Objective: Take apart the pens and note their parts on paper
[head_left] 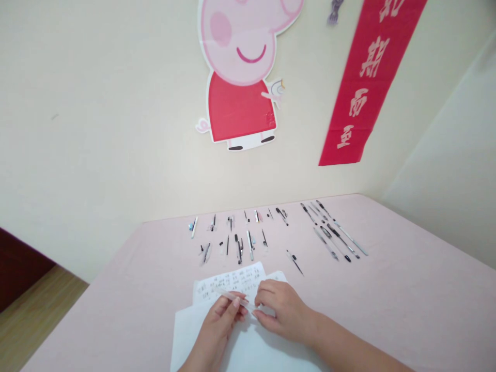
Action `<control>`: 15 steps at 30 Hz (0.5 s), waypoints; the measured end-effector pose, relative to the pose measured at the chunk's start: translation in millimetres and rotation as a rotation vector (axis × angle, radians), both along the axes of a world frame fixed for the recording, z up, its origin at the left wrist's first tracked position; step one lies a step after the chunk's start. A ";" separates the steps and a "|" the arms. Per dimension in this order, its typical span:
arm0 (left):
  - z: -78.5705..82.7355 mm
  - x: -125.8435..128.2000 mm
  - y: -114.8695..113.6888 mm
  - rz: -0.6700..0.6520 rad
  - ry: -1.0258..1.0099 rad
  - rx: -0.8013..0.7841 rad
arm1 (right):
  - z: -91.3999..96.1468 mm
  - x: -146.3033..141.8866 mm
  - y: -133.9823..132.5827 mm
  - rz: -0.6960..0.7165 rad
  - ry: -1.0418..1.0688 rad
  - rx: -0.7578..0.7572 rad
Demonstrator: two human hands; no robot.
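Observation:
My left hand (225, 320) pinches a clear, slim pen barrel (228, 294) between thumb and fingers, over the paper. At the barrel's right end, the fingers of my right hand (277, 310) curl close around it, thumb and fingertips at its tip. Whether a smaller part sits between those right fingertips cannot be made out. Beneath both hands lie a blank white sheet (189, 336) and, partly under it, a sheet with handwriting (232, 279). Just beyond the papers, a dark refill with a small black part (296, 262) rests on the table.
On the pink table (135, 289), several groups of pen parts (238, 248) lie in two rows. Several whole pens (343, 240) lie at the back right. Behind the table stands a wall with a pig cutout (242, 108) and a red banner (360, 82).

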State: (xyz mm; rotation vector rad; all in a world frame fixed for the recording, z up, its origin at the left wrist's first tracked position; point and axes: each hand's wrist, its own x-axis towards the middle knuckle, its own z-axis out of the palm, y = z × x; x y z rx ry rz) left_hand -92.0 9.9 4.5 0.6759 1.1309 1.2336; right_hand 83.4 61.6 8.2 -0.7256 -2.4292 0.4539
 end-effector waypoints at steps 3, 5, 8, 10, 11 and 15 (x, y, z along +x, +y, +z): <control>6.4 1.6 0.3 0.019 -0.021 -0.035 | 2.7 6.9 10.5 -0.091 0.020 -0.043; 8.0 2.1 0.4 0.031 -0.027 -0.050 | 2.9 14.7 22.9 -0.241 0.029 -0.070; 8.3 2.5 0.0 0.031 -0.037 -0.057 | 0.6 31.1 43.9 -0.530 -0.034 -0.097; 8.2 2.4 -0.5 0.019 -0.040 -0.058 | -1.7 43.5 55.2 -0.691 -0.112 -0.097; 8.0 2.3 -0.8 0.013 -0.041 -0.060 | -3.0 49.4 59.2 -0.761 -0.160 -0.102; 6.6 1.7 -1.6 -0.014 -0.037 -0.077 | -7.2 65.0 65.0 -0.860 -0.326 -0.136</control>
